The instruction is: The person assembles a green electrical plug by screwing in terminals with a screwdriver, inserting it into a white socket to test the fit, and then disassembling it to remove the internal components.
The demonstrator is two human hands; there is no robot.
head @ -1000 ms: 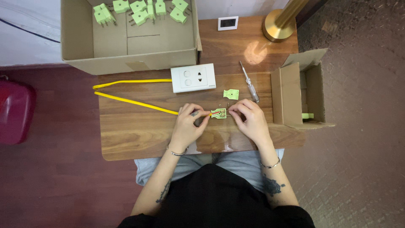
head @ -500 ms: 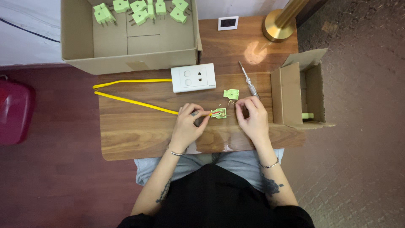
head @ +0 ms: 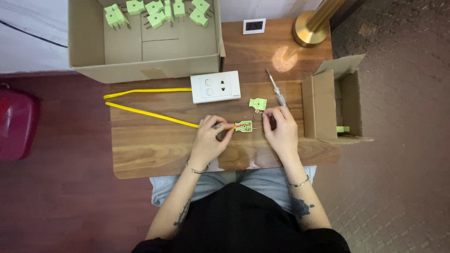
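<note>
Plug half, green, open-faced, lies at the worktop centre with the yellow cable running out toward 10 o'clock.

- Large cardboard box, 11 o'clock: holds several finished green plugs.
- Small cardboard box, 3 o'clock: open, on its side.
- White wall socket, 12 o'clock.
- Screwdriver, 1 o'clock.
- Plug cover, loose, just above the plug half.
- Left hand: fingers narrow, pinching the cable end at the plug half.
- Right hand: since a second ago it has drawn back toward 3 o'clock, off the plug half; fingertips curled close, contents too small to tell. Judged: wire seated, a small part next.
</note>
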